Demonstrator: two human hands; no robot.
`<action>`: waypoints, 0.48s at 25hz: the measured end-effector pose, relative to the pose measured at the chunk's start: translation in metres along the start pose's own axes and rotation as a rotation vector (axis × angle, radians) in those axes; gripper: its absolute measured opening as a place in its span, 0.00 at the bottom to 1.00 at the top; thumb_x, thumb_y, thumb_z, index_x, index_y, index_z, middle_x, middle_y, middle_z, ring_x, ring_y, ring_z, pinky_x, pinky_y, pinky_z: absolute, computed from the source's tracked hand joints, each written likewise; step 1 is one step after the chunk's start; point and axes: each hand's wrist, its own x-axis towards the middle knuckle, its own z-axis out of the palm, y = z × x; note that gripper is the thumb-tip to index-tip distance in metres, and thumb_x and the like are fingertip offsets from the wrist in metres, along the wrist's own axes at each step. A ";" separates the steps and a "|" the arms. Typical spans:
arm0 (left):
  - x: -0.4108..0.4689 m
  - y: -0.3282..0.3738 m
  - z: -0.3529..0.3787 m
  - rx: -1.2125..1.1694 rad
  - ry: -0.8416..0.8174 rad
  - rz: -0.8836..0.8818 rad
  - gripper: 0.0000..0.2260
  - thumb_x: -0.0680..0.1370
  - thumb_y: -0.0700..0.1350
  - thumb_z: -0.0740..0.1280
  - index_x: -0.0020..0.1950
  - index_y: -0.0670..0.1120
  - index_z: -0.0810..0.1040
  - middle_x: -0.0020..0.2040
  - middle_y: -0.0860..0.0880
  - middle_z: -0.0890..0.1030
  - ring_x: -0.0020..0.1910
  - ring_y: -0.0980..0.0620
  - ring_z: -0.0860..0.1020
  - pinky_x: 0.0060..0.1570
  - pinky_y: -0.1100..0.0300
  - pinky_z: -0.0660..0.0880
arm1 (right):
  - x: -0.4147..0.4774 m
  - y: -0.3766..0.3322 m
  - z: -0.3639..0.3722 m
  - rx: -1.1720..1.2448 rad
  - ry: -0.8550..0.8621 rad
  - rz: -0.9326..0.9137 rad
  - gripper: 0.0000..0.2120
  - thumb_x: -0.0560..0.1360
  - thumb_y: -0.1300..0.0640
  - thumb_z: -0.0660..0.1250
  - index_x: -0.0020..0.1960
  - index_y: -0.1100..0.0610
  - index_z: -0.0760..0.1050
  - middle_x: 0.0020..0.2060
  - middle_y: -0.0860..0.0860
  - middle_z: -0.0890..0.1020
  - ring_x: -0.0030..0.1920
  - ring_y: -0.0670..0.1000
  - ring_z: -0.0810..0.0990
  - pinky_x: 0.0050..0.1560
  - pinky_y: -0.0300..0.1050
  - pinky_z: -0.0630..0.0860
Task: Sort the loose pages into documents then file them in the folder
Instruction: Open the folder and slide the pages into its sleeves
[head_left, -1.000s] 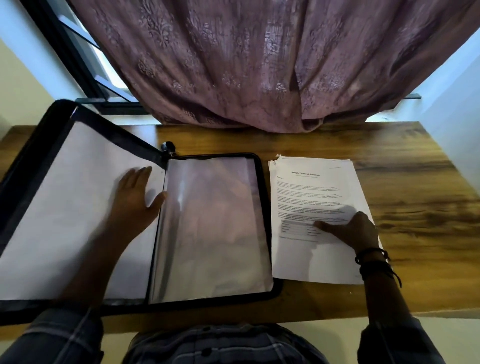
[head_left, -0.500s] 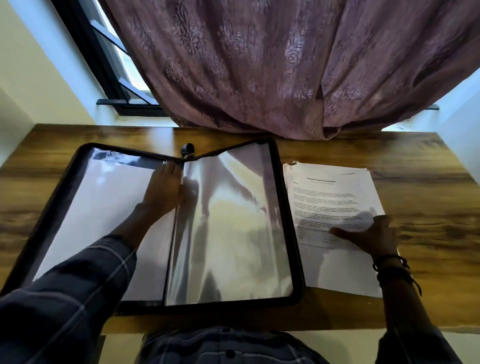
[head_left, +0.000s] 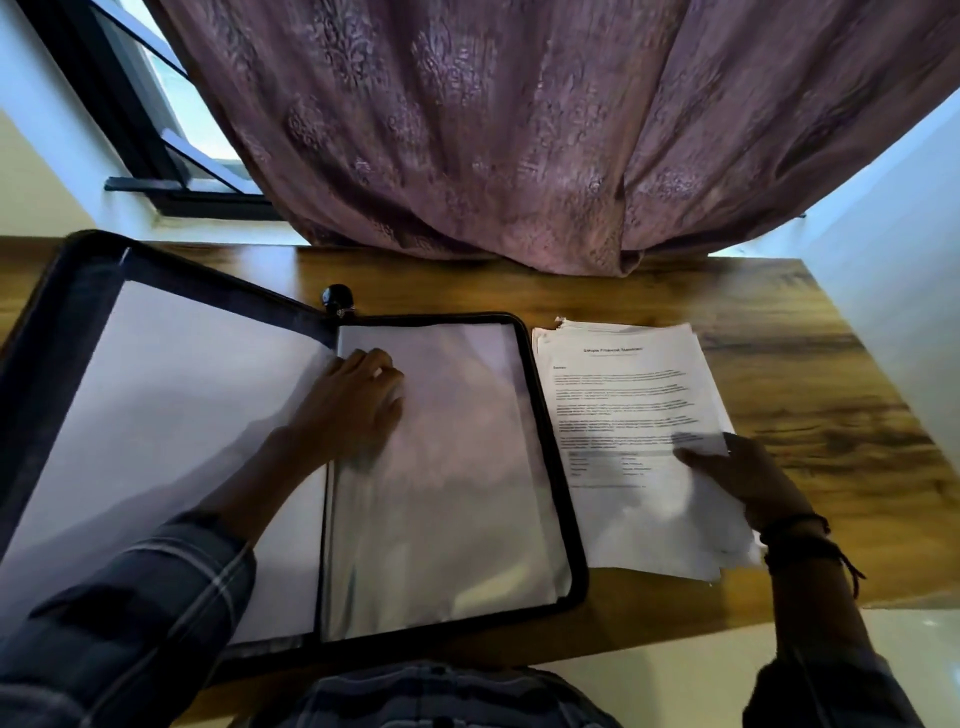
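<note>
Our right hand (head_left: 748, 478) pinches the pages (head_left: 623, 415), lying just right of the folder (head_left: 78, 296), long axis parallel to its sleeve (head_left: 457, 493). Our left hand (head_left: 358, 405) rests bent-fingered on that sleeve; whether it grips, we cannot tell.

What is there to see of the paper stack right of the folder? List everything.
The paper stack is white printed sheets, loosely squared, edges fanned at two corners. Its top page shows a centred heading, paragraphs and a small grid of entries, too blurred to read. It lies on the wooden table, just right of the open black folder. The right hand grips its right edge, thumb on top.
</note>
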 end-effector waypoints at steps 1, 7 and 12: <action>0.001 0.001 0.002 -0.020 -0.006 -0.018 0.13 0.77 0.52 0.61 0.54 0.46 0.79 0.56 0.45 0.76 0.52 0.45 0.76 0.50 0.49 0.73 | -0.004 -0.007 -0.006 0.021 -0.013 -0.016 0.12 0.73 0.61 0.73 0.56 0.59 0.82 0.52 0.53 0.85 0.53 0.56 0.83 0.52 0.46 0.79; 0.004 0.002 0.013 -0.207 0.020 -0.021 0.11 0.76 0.42 0.65 0.56 0.43 0.79 0.53 0.44 0.78 0.53 0.44 0.77 0.50 0.50 0.76 | -0.033 -0.057 -0.070 0.227 0.043 -0.073 0.12 0.74 0.58 0.71 0.57 0.54 0.81 0.51 0.54 0.86 0.49 0.57 0.85 0.50 0.56 0.82; 0.004 0.033 -0.009 -0.839 -0.010 -0.292 0.17 0.76 0.54 0.70 0.58 0.45 0.79 0.52 0.51 0.80 0.44 0.58 0.79 0.44 0.56 0.80 | -0.038 -0.067 -0.058 0.447 -0.104 0.022 0.10 0.77 0.62 0.65 0.58 0.57 0.80 0.53 0.56 0.85 0.49 0.57 0.85 0.44 0.51 0.83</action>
